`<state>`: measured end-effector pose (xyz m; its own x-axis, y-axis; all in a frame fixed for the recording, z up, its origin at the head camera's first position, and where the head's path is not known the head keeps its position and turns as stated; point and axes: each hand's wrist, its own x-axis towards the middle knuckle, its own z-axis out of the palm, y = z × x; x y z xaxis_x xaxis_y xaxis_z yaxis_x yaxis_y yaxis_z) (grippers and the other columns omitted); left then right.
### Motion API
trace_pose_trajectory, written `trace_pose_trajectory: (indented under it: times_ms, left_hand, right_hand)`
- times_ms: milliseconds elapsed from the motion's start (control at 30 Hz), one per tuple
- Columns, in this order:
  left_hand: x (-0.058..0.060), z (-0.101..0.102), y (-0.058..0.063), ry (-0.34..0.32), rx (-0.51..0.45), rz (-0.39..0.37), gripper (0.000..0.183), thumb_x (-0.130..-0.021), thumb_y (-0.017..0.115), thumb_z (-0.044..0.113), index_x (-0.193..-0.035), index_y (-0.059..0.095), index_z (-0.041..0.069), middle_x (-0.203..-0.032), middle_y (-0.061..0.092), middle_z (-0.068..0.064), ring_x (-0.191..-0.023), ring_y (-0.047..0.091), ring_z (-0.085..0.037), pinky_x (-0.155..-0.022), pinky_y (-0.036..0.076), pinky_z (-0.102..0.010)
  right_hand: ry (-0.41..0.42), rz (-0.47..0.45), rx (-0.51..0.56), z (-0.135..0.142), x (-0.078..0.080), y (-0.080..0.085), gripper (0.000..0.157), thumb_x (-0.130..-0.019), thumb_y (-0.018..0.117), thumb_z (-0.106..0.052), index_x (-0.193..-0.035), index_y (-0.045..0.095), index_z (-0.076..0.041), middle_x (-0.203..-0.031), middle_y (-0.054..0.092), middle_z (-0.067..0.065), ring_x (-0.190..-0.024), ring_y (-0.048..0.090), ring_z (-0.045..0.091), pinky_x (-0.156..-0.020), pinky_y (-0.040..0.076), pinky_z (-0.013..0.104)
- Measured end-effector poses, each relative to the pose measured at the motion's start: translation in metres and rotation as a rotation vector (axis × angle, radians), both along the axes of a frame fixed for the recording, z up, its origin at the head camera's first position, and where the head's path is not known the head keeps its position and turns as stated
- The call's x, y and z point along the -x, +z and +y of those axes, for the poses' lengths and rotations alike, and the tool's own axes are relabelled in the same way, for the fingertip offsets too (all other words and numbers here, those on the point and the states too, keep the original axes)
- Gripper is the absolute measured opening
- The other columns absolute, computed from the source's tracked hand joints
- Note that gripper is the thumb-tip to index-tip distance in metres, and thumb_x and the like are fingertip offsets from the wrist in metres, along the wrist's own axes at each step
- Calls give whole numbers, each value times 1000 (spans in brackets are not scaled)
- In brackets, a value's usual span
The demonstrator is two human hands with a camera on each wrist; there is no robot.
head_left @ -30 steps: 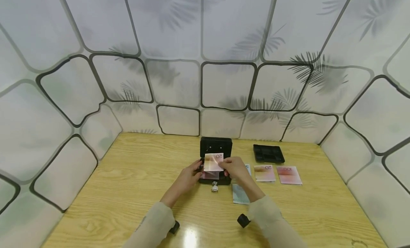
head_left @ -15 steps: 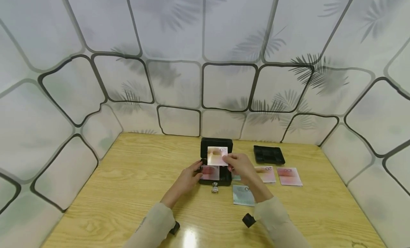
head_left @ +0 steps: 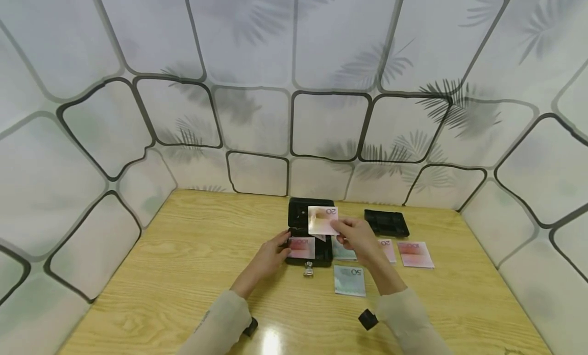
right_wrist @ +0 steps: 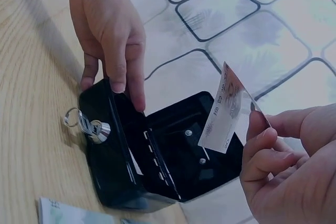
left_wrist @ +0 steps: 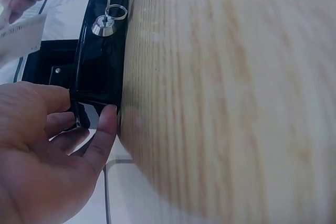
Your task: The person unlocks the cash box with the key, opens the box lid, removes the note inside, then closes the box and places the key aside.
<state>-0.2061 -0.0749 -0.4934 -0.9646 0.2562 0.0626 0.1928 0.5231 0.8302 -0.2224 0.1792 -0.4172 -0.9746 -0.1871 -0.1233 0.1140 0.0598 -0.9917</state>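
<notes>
A black cash box point(head_left: 323, 261) stands on the table with its lid raised towards the wall. My left hand point(head_left: 272, 255) grips the box's left end wall, thumb and fingers either side of it, as the left wrist view shows. My right hand point(head_left: 359, 238) pinches a pinkish 20 banknote point(head_left: 320, 220) by its right edge, held up over the box in front of the lid. Inside the box, at the left, lies a red 100 banknote point(head_left: 300, 248). A key with a ring point(right_wrist: 73, 117) sits in the lock point(right_wrist: 98, 131) on the front.
Right of the box lie a green 50 banknote point(head_left: 350, 281), another greenish note point(head_left: 342, 250), a 20 banknote point(head_left: 388, 249) partly behind my right hand, and a 100 banknote point(head_left: 415, 254). A black compartment tray point(head_left: 386, 223) is behind them. A patterned wall point(head_left: 257, 174) borders the table.
My right hand has lifted the 20 banknote up and to the right, uncovering the 100 banknote in the box. The left hand has stayed at the box's left end.
</notes>
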Motion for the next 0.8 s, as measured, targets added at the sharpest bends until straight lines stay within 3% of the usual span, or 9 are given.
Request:
trace_pose_trajectory:
  times_ms: [233, 600, 800]
  left_hand:
    - [0, 0, -2, -3, 15, 2, 49, -102, 59, 0, -150, 47, -8, -159, 40, -23, -144, 39, -43, -118, 32, -55]
    - [1, 0, -3, -1, 28, 9, 49, -103, 59, 1, -149, 48, -8, -159, 41, -22, -145, 39, -42, -118, 32, -55]
    - [1, -1, -5, -6, 15, 28, 49, -102, 60, 0, -148, 48, -9, -158, 42, -23, -144, 40, -43, -117, 33, -55]
  right_hand:
    - [-5, 34, -9, 20, -5, 3, 20, -103, 66, -15, -88, 64, -2, -67, 50, 3, -59, 44, 10, -50, 31, 20]
    - [-53, 31, 0, 57, -15, 4, 16, -104, 65, -15, -89, 66, -7, -70, 52, 0, -60, 47, 9, -51, 34, 19]
    - [-41, 44, -60, 79, -23, 7, 18, -106, 61, -19, -98, 64, -3, -73, 52, 1, -63, 46, 9, -53, 36, 20]
